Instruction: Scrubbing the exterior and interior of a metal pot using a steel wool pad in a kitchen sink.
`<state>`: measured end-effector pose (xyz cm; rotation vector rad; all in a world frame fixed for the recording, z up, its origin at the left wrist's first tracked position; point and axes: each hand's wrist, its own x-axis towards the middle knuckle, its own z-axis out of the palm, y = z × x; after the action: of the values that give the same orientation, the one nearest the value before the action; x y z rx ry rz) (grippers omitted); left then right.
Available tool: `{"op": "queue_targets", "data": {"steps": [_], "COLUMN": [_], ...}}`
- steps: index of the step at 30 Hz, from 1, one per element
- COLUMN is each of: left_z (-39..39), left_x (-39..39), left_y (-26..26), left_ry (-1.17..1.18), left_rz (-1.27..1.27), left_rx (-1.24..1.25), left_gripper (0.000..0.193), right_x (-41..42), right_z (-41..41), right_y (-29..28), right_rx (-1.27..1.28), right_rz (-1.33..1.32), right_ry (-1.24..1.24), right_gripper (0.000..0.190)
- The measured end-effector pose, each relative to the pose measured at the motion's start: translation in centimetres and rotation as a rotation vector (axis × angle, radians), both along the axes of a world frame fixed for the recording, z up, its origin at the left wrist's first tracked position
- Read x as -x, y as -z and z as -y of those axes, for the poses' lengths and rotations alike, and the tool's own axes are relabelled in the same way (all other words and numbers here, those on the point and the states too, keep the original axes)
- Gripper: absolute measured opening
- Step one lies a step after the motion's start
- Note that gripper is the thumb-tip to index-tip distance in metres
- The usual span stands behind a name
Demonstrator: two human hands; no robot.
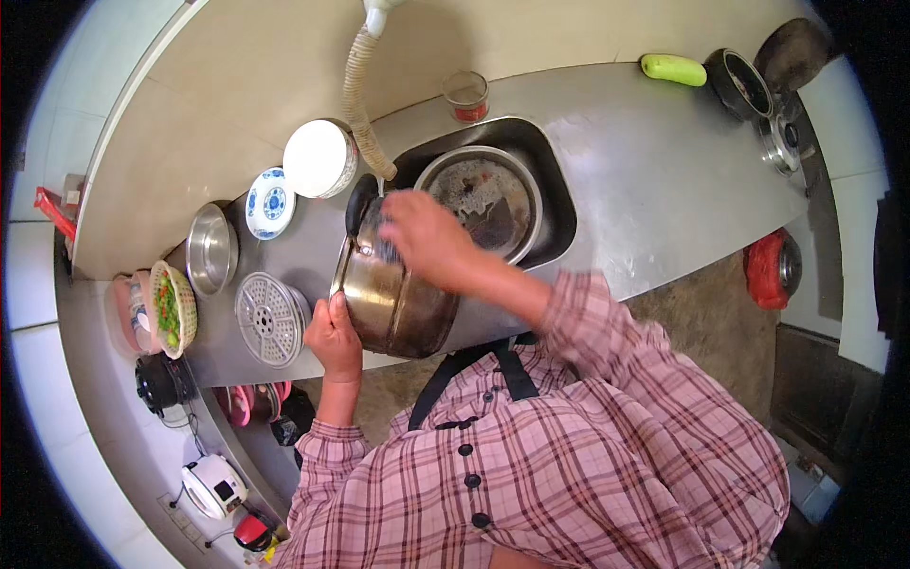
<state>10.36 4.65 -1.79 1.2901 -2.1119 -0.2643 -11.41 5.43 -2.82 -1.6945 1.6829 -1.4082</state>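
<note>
A large stainless steel pot (398, 309) with a black handle lies tilted on its side at the near left edge of the sink (561, 213). My left hand (335, 338) grips its rim, thumb on the outside. Against the pot's side near the handle, my right hand (426, 238), slightly blurred, holds a grey scouring pad (387, 249), partly hidden by the fingers. In the sink sits a round metal basin (530, 185) with murky, foamy water. A ribbed drain-like hose (361, 92) hangs down to the sink's left corner.
Left on the steel counter (640, 178) are a perforated steamer tray (266, 320), a metal bowl (212, 249), a blue-patterned plate (271, 204), white bowls (320, 158) and a basket of green vegetables (186, 313). A glass jar (466, 96) stands behind the sink; a pale green gourd (673, 70) and pots (739, 85) are far right.
</note>
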Motion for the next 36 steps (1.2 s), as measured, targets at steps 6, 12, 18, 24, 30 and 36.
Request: {"op": "queue_targets", "data": {"steps": [6, 12, 18, 24, 30, 36], "left_z": [-0.5, -0.6, 1.2, 1.9, 2.2, 2.5], "left_x": [-1.2, -2.9, -3.3, -4.0, -3.7, -3.8], "left_y": [0.1, 0.2, 0.4, 0.3, -0.6, -0.4], "left_ry": [0.036, 0.046, 0.030, 0.022, 0.046, 0.029], "left_rz": [-0.009, -0.009, -0.019, -0.045, -0.088, -0.053], "left_rx": [-0.015, 0.013, -0.011, -0.009, -0.032, -0.014], "left_gripper": [0.039, 0.039, 0.038, 0.036, 0.036, 0.035], "right_x": [-2.2, 0.7, -2.8, -1.7, -2.2, -4.8], "right_z": [-4.6, -0.3, -1.5, 1.7, 3.4, 0.6], "right_y": [-0.2, 2.3, 0.2, 2.2, 1.8, -1.1], "right_rx": [0.359, -0.074, 0.345, 0.084, 0.179, 0.241], "right_rz": [-0.103, 0.113, -0.042, 0.147, 0.149, 0.071], "right_ry": [-0.062, -0.058, -0.163, -0.042, -0.041, -0.121], "right_gripper": [0.028, 0.021, 0.017, 0.011, 0.011, 0.011]}}
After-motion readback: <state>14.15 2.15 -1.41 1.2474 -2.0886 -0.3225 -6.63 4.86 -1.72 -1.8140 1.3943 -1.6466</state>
